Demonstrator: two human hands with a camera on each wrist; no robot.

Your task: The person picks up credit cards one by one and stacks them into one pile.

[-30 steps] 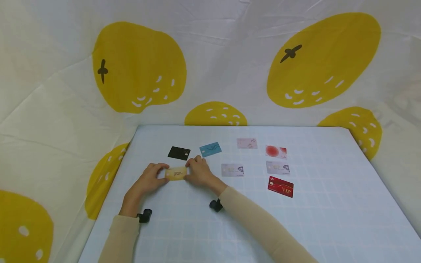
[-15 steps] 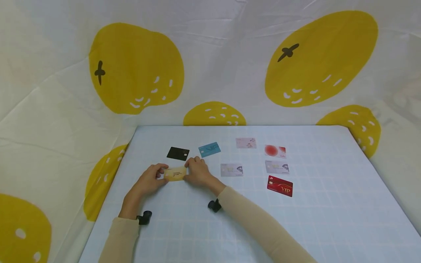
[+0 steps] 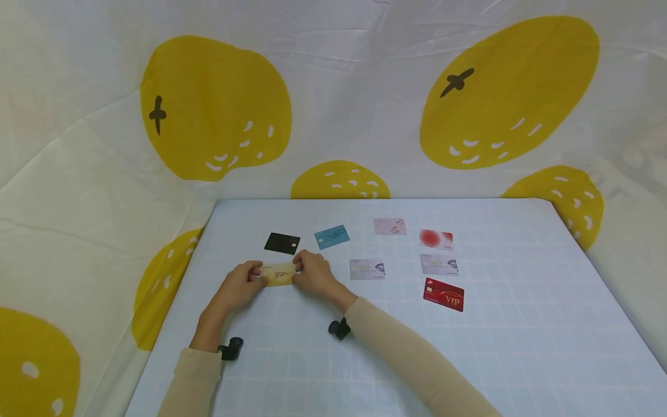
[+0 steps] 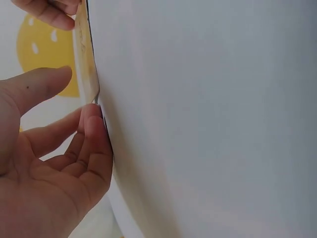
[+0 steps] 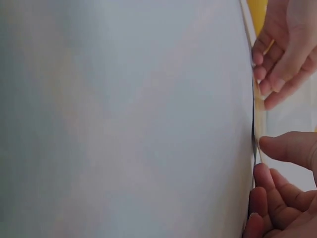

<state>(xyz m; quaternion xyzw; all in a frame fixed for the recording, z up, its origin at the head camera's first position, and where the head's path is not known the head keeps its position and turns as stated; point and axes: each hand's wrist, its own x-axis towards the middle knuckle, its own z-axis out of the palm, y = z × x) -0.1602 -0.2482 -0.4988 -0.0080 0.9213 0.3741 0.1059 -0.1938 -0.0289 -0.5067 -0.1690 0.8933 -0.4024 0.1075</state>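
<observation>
A gold card (image 3: 278, 274) lies flat or nearly flat at the left of the table, between both hands. My left hand (image 3: 241, 285) holds its left end, thumb at the near corner and fingers at the far one. At the right end, my right hand (image 3: 315, 274) grips the card between thumb and fingers. The left wrist view shows the card (image 4: 86, 54) edge-on, with left fingertips (image 4: 94, 121) low against the table. The right thumb (image 5: 285, 146) meets the card's edge in the right wrist view. Whether the card is lifted off the surface, I cannot tell.
Behind the hands lie a black card (image 3: 282, 243) and a blue VIP card (image 3: 332, 237). Further right are a pink card (image 3: 389, 226), a red-circle card (image 3: 436, 239), two silver cards (image 3: 367, 269) and a red VIP card (image 3: 444, 294). A fruit-print curtain (image 3: 359, 104) hangs behind the table.
Both hands have stayed on the gold card, with slight finger shifts. My left wrist has come a little nearer. The other cards have kept their places.
</observation>
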